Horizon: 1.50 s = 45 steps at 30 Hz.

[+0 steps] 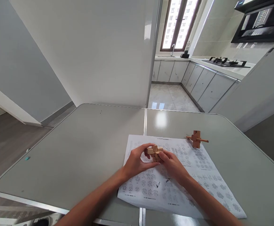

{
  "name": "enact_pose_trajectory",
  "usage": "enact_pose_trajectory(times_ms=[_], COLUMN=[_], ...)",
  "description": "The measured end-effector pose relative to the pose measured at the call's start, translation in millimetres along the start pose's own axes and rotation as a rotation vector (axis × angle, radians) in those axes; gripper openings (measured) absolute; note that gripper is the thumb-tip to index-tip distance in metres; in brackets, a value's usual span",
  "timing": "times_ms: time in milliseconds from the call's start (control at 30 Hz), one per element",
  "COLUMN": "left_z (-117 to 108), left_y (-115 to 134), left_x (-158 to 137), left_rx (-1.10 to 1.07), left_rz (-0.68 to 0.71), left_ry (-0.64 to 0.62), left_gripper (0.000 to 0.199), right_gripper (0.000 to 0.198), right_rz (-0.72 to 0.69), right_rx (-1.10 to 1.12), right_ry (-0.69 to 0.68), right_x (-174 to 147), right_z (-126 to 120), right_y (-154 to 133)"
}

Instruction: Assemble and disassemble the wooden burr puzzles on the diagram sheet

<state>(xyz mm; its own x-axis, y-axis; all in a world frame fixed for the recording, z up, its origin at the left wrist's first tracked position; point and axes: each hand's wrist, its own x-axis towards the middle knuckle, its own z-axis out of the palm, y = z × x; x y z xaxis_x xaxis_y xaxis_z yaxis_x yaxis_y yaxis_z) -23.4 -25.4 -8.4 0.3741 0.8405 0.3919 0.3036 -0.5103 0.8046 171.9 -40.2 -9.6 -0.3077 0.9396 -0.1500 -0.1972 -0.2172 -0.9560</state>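
Observation:
A light wooden burr puzzle [155, 150] made of interlocking blocks is held between both hands, above a printed sheet. My left hand [137, 160] grips it from the left, thumb below and fingers at the upper left side. From the right, my right hand [173, 163] closes on it with the thumb against the front blocks; its other fingers are largely hidden. Underneath lies the large white instruction sheet [148, 196], covered with rows of small puzzle diagrams and a few handwritten marks.
A darker wooden cross-shaped puzzle [196, 139] rests on the sheet's upper right edge. The grey table [80, 157] has a metal seam down its middle. A small teal piece [27, 158] lies near the left edge. Beyond stand a white partition and a kitchen counter [221, 70].

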Motion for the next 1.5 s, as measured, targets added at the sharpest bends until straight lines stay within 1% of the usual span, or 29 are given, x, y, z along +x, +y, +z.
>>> enact_pose_trajectory(times_ms=[200, 367, 433, 533, 600, 667, 767, 867, 933, 1033, 1167, 1267, 1400, 1467, 1500], left_z=[-2.9, -5.6, -6.4, -6.9, -7.0, -7.2, -7.5, -7.5, -7.6, -8.7, -11.5, -13.7, -14.6, -13.7, -13.0], left_y=[2.3, 5.1, 5.0, 4.2, 4.2, 5.2, 6.9, 7.1, 6.8, 7.1, 8.1, 6.9, 3.2, 1.1, 0.1], left_x=[3.2, 4.9, 5.0, 5.3, 5.6, 5.7, 5.1, 4.0, 3.5, 3.7, 4.3, 4.9, 7.3, 9.1, 10.1], left_rx=[0.047, -0.029, -0.059, -0.086, -0.091, -0.094, -0.100, -0.102, -0.094, -0.065, -0.047, -0.035, -0.051, -0.084, -0.096], left_rz=[0.089, 0.073, 0.062, 0.044, 0.043, 0.049, 0.052, 0.038, 0.038, 0.084, 0.126, 0.067, -0.061, -0.096, -0.110], left_ry=[0.000, -0.015, -0.001, 0.029, 0.036, 0.025, -0.001, -0.021, -0.024, -0.028, -0.058, -0.070, -0.069, -0.048, -0.032], left_gripper=[0.060, 0.062, 0.065, 0.066, 0.067, 0.067, 0.069, 0.071, 0.072, 0.068, 0.064, 0.067, 0.076, 0.079, 0.076], right_gripper=[0.051, 0.059, 0.055, 0.038, 0.031, 0.030, 0.036, 0.048, 0.054, 0.058, 0.057, 0.056, 0.053, 0.052, 0.050], right_rz=[-0.044, -0.105, -0.149, -0.296, -0.387, -0.434, -0.456, -0.439, -0.402, -0.326, -0.242, -0.183, -0.030, 0.033, 0.051], right_rx=[-0.126, -0.164, -0.206, -0.335, -0.403, -0.440, -0.509, -0.572, -0.573, -0.499, -0.379, -0.310, -0.085, 0.065, 0.149], right_ry=[0.013, 0.006, 0.046, 0.148, 0.178, 0.175, 0.148, 0.123, 0.111, 0.083, 0.020, -0.035, -0.109, -0.073, -0.037], right_x=[-2.8, -4.2, -4.6, -4.5, -4.0, -3.5, -3.6, -3.5, -2.6, -0.6, 1.2, 1.0, 1.5, 3.3, 4.7], right_z=[0.7, -1.5, -2.5, -4.2, -5.5, -6.9, -8.6, -9.9, -11.0, -12.9, -13.6, -11.1, -8.4, -9.8, -11.4], right_y=[-0.3, -4.5, -6.9, -8.1, -7.0, -5.3, -4.1, -4.3, -3.3, 0.8, 4.3, 0.9, -5.7, -8.1, -8.9])
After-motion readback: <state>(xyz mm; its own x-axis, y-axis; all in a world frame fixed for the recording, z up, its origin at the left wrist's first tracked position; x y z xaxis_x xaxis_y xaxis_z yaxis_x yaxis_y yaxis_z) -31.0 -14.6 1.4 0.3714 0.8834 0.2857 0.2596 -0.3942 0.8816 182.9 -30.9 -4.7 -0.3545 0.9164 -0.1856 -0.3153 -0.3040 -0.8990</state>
